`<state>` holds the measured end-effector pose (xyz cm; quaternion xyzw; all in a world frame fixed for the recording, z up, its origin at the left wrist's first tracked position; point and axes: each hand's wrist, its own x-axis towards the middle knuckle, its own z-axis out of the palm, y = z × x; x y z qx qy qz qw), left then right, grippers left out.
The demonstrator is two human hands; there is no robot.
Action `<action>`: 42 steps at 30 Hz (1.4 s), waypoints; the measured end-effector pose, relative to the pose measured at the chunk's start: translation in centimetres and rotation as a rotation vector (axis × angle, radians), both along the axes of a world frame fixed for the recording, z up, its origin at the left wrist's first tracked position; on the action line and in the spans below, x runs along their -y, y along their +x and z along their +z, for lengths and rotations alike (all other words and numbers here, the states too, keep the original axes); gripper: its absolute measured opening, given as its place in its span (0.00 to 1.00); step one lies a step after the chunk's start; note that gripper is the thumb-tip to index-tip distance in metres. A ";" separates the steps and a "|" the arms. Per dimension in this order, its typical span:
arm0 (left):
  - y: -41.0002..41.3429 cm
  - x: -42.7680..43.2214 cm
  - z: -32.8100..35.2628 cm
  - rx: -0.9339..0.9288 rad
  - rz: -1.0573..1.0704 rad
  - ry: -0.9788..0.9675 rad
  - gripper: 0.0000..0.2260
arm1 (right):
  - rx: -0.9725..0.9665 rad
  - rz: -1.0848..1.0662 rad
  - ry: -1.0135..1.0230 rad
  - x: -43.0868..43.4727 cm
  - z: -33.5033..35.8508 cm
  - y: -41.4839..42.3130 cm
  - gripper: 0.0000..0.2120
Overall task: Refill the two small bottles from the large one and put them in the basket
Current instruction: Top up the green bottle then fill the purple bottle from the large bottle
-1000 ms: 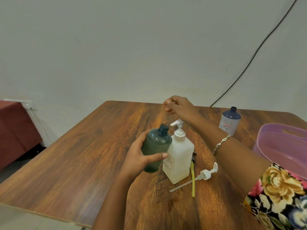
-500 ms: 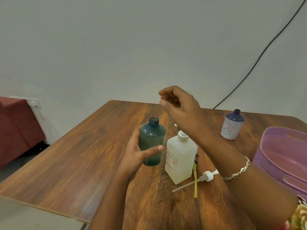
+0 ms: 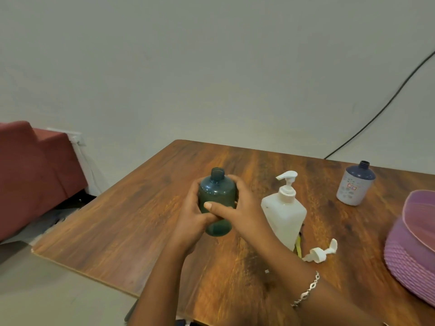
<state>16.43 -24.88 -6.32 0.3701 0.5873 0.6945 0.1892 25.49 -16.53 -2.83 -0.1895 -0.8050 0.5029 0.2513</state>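
Both hands curl round the small green bottle (image 3: 217, 194): my left hand (image 3: 190, 217) grips it from the left, and my right hand (image 3: 240, 208) from the right, thumb across its front. It stands upright, neck uncapped. Just right of my right hand stands the large white bottle (image 3: 283, 215), its pump on. A loose pump head (image 3: 320, 253) lies by my right forearm. Farther right are the blue-topped small bottle (image 3: 354, 187) and the purple basket (image 3: 409, 252).

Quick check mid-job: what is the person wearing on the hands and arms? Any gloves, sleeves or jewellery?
The left hand and right hand are ungloved. Both forearms are uncovered, with no sleeve in view. The right wrist carries a thin silver chain bracelet of linked pieces. No watch or ring shows.
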 end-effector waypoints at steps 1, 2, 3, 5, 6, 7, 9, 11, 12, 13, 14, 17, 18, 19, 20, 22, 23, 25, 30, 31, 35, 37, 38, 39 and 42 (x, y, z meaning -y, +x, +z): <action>-0.2 0.2 -0.3 -0.006 0.008 -0.005 0.30 | 0.006 0.002 -0.024 0.1 -0.3 -0.4 0.31; -0.5 0.5 -0.6 -0.006 0.020 -0.009 0.30 | 0.017 0.006 -0.043 0.3 -0.6 -0.9 0.31; -0.8 0.7 -0.9 0.002 0.034 -0.013 0.29 | 0.026 0.011 -0.059 0.3 -0.9 -1.4 0.31; -1.2 1.1 -1.4 0.029 0.068 -0.020 0.29 | 0.035 0.016 -0.077 0.5 -1.5 -2.4 0.30; -1.5 1.3 -1.5 0.036 0.081 -0.028 0.29 | 0.033 0.012 -0.077 0.6 -1.8 -2.9 0.29; -1.9 1.6 -1.7 0.039 0.089 -0.040 0.30 | 0.030 0.005 -0.076 0.6 -2.1 -3.5 0.29; -2.9 2.0 -2.0 0.039 0.091 -0.067 0.30 | 0.028 -0.015 -0.066 0.8 -2.7 -4.7 0.30; -4.1 2.2 -2.2 0.031 0.098 -0.099 0.32 | 0.026 -0.026 -0.072 1.0 -3.3 -6.0 0.30; -4.8 2.3 -2.3 0.024 0.106 -0.117 0.32 | 0.028 -0.027 -0.082 1.1 -3.6 -6.8 0.30; -5.4 2.4 -2.4 0.016 0.115 -0.134 0.32 | 0.027 -0.027 -0.090 1.1 -3.9 -7.6 0.30; -6.1 2.4 -2.4 0.008 0.123 -0.149 0.32 | 0.029 -0.028 -0.092 1.1 -4.1 -8.4 0.30; -8.0 2.4 -2.6 -0.022 0.159 -0.195 0.32 | 0.025 -0.040 -0.093 1.0 -4.7 -10.6 0.31; -8.6 2.3 -2.8 -0.035 0.175 -0.210 0.32 | 0.028 -0.048 -0.088 1.0 -4.8 -11.3 0.30; -9.2 2.2 -3.0 -0.047 0.191 -0.223 0.32 | 0.032 -0.056 -0.081 0.9 -5.1 -11.9 0.30; -9.7 2.1 -3.2 -0.057 0.207 -0.235 0.32 | 0.043 -0.064 -0.071 0.8 -5.3 -12.5 0.29; -10.7 1.9 -3.8 -0.069 0.239 -0.255 0.32 | 0.074 -0.074 -0.061 0.6 -5.9 -13.7 0.29; -11.2 1.7 -4.2 -0.073 0.252 -0.265 0.31 | 0.085 -0.075 -0.063 0.6 -6.1 -14.2 0.28; -11.9 1.5 -4.8 -0.079 0.273 -0.274 0.30 | 0.106 -0.071 -0.071 0.5 -6.5 -15.1 0.28; -12.7 0.8 -5.7 -0.093 0.286 -0.285 0.29 | 0.112 -0.084 -0.109 -0.1 -7.2 -16.1 0.29; -12.8 0.7 -5.8 -0.094 0.284 -0.288 0.29 | 0.110 -0.086 -0.114 -0.1 -7.3 -16.1 0.29; -13.1 0.4 -6.4 -0.091 0.288 -0.290 0.29 | 0.118 -0.100 -0.103 -0.4 -7.7 -16.3 0.30; -13.1 0.4 -6.7 -0.087 0.290 -0.279 0.30 | 0.127 -0.101 -0.096 -0.4 -7.8 -16.4 0.30; -13.2 0.5 -6.8 -0.080 0.288 -0.270 0.31 | 0.133 -0.099 -0.095 -0.3 -7.8 -16.4 0.30; -13.2 0.5 -6.9 -0.074 0.287 -0.263 0.31 | 0.135 -0.098 -0.098 -0.3 -7.9 -16.4 0.30; -13.1 0.6 -7.3 -0.086 0.278 -0.257 0.30 | 0.110 -0.101 -0.107 -0.3 -8.4 -16.4 0.32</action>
